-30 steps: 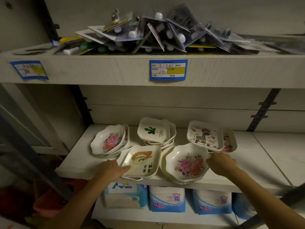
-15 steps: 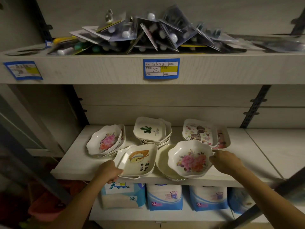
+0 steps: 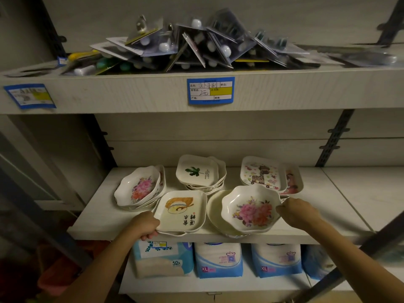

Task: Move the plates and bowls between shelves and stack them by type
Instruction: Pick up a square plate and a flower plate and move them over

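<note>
On the middle shelf [image 3: 102, 217] stand several small stacks of dishes. My left hand [image 3: 144, 224] grips the left edge of a square dish [image 3: 181, 212] with a drawing and dark characters, at the shelf's front. My right hand [image 3: 294, 212] pinches the right rim of a scalloped flower bowl [image 3: 251, 209], which is tilted above a plain round plate [image 3: 213, 209]. Behind sit a second flower bowl stack [image 3: 140, 189], a leaf-print square stack [image 3: 197, 172] and a cartoon-print rectangular stack [image 3: 261, 174], with a reddish dish [image 3: 294, 181] tucked behind it.
The top shelf [image 3: 131, 95] holds a heap of carded packets [image 3: 196, 44] and carries blue price labels [image 3: 210, 90]. Below, soft packs marked XL [image 3: 218, 259] fill the lower shelf. Dark metal uprights [image 3: 334, 136] stand at the back; a dark bar [image 3: 349, 259] crosses the lower right.
My right hand has lifted the flower bowl's right rim off the plate under it. My left hand curled round the square dish's left edge. The view shifted slightly left.
</note>
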`<action>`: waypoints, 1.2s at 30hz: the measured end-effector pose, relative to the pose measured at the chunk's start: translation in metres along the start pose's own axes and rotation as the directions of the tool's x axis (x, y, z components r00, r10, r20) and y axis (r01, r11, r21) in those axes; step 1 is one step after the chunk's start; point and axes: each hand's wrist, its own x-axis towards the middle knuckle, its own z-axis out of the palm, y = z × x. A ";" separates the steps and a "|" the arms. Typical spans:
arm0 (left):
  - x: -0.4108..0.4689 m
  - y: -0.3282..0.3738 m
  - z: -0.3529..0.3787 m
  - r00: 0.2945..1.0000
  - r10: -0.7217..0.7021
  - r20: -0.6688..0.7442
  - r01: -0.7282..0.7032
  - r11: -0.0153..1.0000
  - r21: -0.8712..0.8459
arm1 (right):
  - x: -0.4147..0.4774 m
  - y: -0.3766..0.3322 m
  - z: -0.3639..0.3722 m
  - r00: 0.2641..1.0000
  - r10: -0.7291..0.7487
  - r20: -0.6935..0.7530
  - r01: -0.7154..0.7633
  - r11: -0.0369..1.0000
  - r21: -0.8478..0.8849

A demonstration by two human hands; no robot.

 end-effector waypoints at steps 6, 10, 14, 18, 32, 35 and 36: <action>-0.002 0.001 -0.012 0.999 0.048 0.018 -0.049 0.996 0.070 | -0.004 -0.002 -0.001 1.000 0.008 -0.002 -0.008 1.000 0.016; -0.014 0.001 -0.021 0.993 0.091 0.076 -0.085 0.994 -0.073 | -0.010 0.004 -0.001 1.000 0.018 -0.020 -0.018 1.000 0.024; -0.030 0.011 -0.025 0.982 0.187 0.025 -0.184 0.980 -0.077 | -0.016 0.020 0.001 0.997 0.069 -0.016 -0.068 0.995 0.071; -0.036 0.025 -0.027 0.965 0.263 -0.017 -0.264 0.964 -0.045 | -0.032 0.037 -0.002 0.991 0.132 -0.005 -0.130 0.976 0.173; -0.058 0.134 0.057 0.811 0.556 0.183 -0.580 0.806 0.121 | -0.133 0.136 0.001 0.889 0.441 -0.119 -0.377 0.856 0.354; -0.067 0.157 0.085 0.768 0.591 0.248 -0.631 0.766 0.127 | -0.154 0.168 0.001 0.860 0.491 -0.140 -0.421 0.837 0.349; -0.072 0.163 0.094 0.758 0.597 0.262 -0.640 0.758 0.125 | -0.160 0.180 0.001 0.851 0.505 -0.142 -0.437 0.832 0.342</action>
